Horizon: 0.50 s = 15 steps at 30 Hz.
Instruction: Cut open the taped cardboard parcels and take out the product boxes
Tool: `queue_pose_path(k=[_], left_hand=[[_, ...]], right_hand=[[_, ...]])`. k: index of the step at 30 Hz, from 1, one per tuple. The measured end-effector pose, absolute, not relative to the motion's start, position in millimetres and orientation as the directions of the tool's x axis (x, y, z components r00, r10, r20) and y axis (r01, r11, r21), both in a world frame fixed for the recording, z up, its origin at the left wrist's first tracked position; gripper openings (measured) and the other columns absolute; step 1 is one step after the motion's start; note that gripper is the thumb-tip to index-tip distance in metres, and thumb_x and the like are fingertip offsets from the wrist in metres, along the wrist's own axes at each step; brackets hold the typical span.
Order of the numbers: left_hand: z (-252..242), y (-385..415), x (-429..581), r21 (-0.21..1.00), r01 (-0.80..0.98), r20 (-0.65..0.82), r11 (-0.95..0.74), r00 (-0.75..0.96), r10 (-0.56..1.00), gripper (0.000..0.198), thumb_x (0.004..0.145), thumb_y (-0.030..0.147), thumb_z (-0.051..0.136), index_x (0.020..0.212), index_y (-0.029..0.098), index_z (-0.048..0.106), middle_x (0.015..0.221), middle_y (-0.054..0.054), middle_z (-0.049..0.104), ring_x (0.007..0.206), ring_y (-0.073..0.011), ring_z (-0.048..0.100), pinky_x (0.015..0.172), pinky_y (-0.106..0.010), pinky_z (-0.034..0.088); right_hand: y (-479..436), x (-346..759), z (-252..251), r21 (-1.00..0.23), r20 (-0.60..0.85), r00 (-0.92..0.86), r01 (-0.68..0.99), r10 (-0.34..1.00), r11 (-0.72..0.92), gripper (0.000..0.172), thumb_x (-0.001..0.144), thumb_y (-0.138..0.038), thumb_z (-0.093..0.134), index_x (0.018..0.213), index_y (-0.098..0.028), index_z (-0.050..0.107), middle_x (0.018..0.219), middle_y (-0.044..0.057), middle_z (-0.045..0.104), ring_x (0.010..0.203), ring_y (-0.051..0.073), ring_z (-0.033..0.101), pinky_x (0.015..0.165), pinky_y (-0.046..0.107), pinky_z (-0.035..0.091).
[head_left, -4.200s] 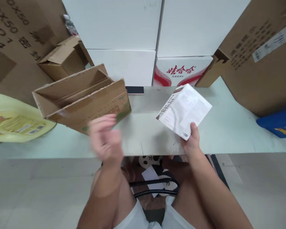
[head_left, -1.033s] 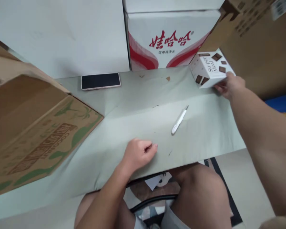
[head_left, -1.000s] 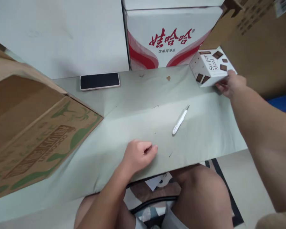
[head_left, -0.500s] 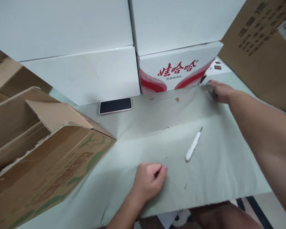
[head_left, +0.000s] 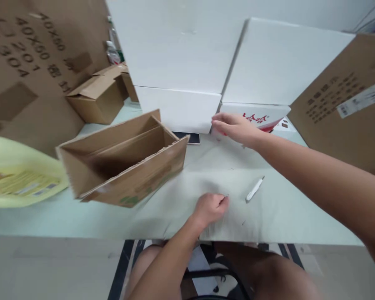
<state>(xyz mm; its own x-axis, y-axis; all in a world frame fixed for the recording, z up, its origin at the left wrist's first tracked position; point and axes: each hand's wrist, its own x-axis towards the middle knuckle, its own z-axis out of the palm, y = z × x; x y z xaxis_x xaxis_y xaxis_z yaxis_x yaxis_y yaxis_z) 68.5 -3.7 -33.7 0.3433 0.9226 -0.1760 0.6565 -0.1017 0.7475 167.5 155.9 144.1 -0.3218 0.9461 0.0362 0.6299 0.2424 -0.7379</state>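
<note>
My left hand [head_left: 211, 209] rests on the cloth-covered table as a loose fist, with nothing visible in it. Further forward, my right hand [head_left: 236, 127] hovers in front of the white carton with red lettering [head_left: 270, 111]. Its fingers stretch leftward, slightly blurred, and I see nothing held in them. A white craft knife [head_left: 254, 189] lies on the cloth to the right of my left fist, its tip pointing away from me. To the left stands an open-topped brown cardboard box [head_left: 137, 177] with a divider inside. Behind that box a phone [head_left: 193, 138] lies partly hidden.
Stacked white cartons [head_left: 178, 54] form a wall at the back. Large brown cartons [head_left: 346, 96] flank it, one on each side. A smaller brown box [head_left: 96, 100] stands at the back left. A yellow bag [head_left: 25, 175] lies at the left. The table's front edge runs before my knees.
My right hand has left the small white box at the right and moved left, in front of the lettered carton. My left fist stays on the table. The view has shifted left and widened.
</note>
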Motion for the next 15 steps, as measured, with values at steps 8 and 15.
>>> queue_pose_path(k=[8,15], left_hand=[[-22,-23,43,0.767,0.626,-0.117,-0.143,0.355,0.927,0.051,0.101,0.045,0.044,0.065,0.019,0.069,0.067,-0.008,0.069,0.071,-0.0216,0.064,0.061,-0.033,0.029],[-14,-24,24,0.779,0.613,-0.134,-0.13,0.366,0.921,0.053,0.104,0.047,0.038,0.077,0.02,0.075,0.084,-0.011,0.077,0.083,-0.0246,0.069,0.069,-0.033,0.039]], right_hand=[[170,14,155,-0.569,-0.281,-0.512,0.77,0.812,0.288,0.023,0.071,-0.017,0.082,0.063,-0.018,0.06,0.06,0.004,0.057,0.095,0.032,0.071,0.094,0.062,0.055],[144,71,150,-0.662,-0.485,-0.222,0.725,0.846,-0.19,0.014,0.073,-0.016,0.079,0.078,-0.019,0.066,0.076,0.006,0.072,0.078,0.025,0.075,0.073,0.04,0.065]])
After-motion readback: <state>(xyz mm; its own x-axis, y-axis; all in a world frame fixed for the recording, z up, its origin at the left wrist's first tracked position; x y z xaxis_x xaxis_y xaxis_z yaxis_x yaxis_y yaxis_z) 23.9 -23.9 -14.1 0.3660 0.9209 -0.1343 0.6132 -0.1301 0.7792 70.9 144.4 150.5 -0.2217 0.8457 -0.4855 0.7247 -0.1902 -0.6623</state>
